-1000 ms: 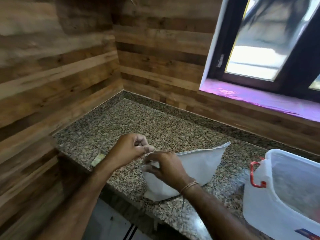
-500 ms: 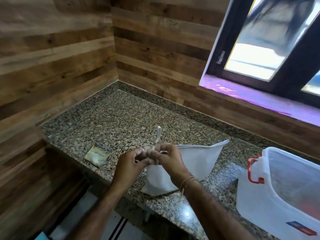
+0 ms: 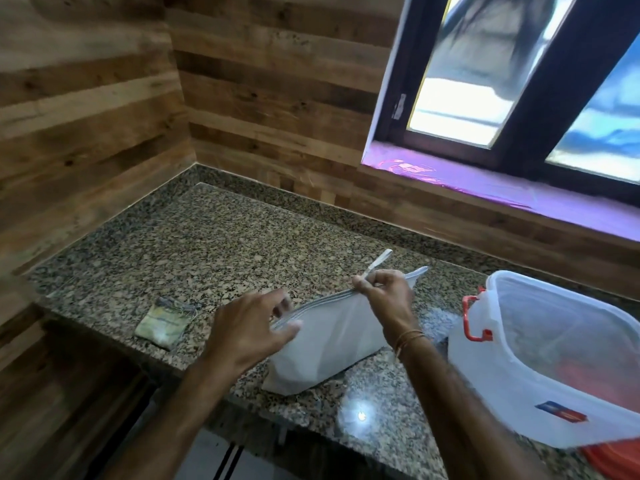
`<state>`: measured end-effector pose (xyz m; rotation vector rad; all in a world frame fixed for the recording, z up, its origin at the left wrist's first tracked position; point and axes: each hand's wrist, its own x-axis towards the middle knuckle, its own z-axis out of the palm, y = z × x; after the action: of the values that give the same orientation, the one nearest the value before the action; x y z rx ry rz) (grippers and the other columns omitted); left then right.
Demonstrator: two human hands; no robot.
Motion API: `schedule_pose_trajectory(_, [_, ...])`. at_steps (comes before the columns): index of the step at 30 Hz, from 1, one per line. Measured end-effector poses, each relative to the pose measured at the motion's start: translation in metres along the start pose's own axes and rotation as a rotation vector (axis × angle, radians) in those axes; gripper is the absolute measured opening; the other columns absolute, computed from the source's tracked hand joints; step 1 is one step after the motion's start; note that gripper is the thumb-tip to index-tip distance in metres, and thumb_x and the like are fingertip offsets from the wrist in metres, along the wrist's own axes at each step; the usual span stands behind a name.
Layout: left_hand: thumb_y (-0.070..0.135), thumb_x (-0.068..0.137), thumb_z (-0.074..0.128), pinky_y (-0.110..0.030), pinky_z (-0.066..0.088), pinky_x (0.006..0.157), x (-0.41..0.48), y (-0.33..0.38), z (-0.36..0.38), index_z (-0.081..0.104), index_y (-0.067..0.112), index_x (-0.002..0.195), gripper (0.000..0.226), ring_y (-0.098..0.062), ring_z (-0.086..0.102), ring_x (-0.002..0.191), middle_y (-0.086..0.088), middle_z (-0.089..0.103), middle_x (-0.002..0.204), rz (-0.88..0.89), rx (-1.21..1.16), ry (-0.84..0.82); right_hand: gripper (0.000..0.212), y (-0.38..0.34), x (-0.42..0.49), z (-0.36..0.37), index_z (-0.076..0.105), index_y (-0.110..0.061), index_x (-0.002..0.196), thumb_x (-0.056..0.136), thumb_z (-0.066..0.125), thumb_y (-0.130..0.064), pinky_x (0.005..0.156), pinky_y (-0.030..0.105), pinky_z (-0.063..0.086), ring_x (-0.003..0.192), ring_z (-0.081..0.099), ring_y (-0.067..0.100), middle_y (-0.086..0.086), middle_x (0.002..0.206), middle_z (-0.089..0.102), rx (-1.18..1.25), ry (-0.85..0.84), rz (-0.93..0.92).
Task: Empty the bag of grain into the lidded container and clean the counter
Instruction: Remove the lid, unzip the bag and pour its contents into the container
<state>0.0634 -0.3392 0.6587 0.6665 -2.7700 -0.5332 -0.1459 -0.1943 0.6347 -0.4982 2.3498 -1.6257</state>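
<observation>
Little is done: my right hand (image 3: 384,296) pinches the strip (image 3: 378,261) atop the bag (image 3: 332,344); on my left hand (image 3: 246,330) the fingers are too blurred to tell; pouring and wiping remain.

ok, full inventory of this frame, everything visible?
white sack-like grain bag: 1, white, counter centre
thin torn strip: 1, white, at bag's top edge
translucent plastic container: 1, whitish with red latch, open-topped, counter right
flat orange-red piece: 1, under container's near corner
crumpled packet: 1, yellowish, counter left
speckled granite counter: 1, grey-brown
dark-framed window: 1, upper right
left hand: at bag's left corner, grip unclear
right hand: pinches strip
</observation>
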Motion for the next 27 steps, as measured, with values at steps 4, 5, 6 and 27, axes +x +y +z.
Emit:
schedule_pose_trajectory(4, [0.078, 0.082, 0.055, -0.036, 0.051, 0.084, 0.06, 0.052, 0.025, 0.055, 0.025, 0.13, 0.071, -0.021, 0.067, 0.102, 0.002, 0.068, 0.115, 0.101, 0.303, -0.085, 0.033, 0.0, -0.006, 0.008, 0.063, -0.01, 0.065, 0.083, 0.081, -0.031, 0.077, 0.023, 0.047, 0.092, 0.058, 0.011, 0.004, 0.1, 0.059, -0.099, 0.02, -0.081])
schedule_pose_trajectory(5, [0.073, 0.085, 0.057, -0.034, 0.05, 0.081, 0.07, 0.061, 0.029, 0.062, 0.023, 0.121, 0.062, -0.022, 0.068, 0.098, -0.001, 0.071, 0.109, 0.128, 0.357, -0.088, 0.032, 0.002, -0.005, 0.006, 0.063, -0.012, 0.064, 0.083, 0.081, -0.03, 0.077, 0.024, 0.047, 0.091, 0.057, 0.009, 0.003, 0.1, 0.058, -0.108, 0.04, -0.087])
schedule_pose_trajectory(6, [0.066, 0.089, 0.058, -0.032, 0.049, 0.078, 0.075, 0.067, 0.031, 0.067, 0.021, 0.113, 0.052, -0.023, 0.07, 0.095, -0.002, 0.073, 0.104, 0.157, 0.402, -0.103, 0.032, 0.003, -0.002, 0.002, 0.063, -0.013, 0.063, 0.082, 0.082, -0.03, 0.076, 0.025, 0.048, 0.09, 0.057, 0.008, 0.001, 0.099, 0.057, -0.115, 0.063, -0.083])
schedule_pose_trajectory(27, [0.054, 0.086, 0.071, -0.026, 0.052, 0.07, 0.031, 0.014, 0.014, 0.073, 0.032, 0.096, 0.023, -0.003, 0.065, 0.08, 0.017, 0.071, 0.091, -0.008, 0.055, -0.126, 0.018, 0.059, 0.058, -0.077, 0.061, -0.021, 0.103, 0.1, 0.059, -0.038, 0.038, 0.016, 0.036, 0.047, 0.052, 0.002, -0.004, 0.077, 0.063, 0.535, 0.04, 0.289])
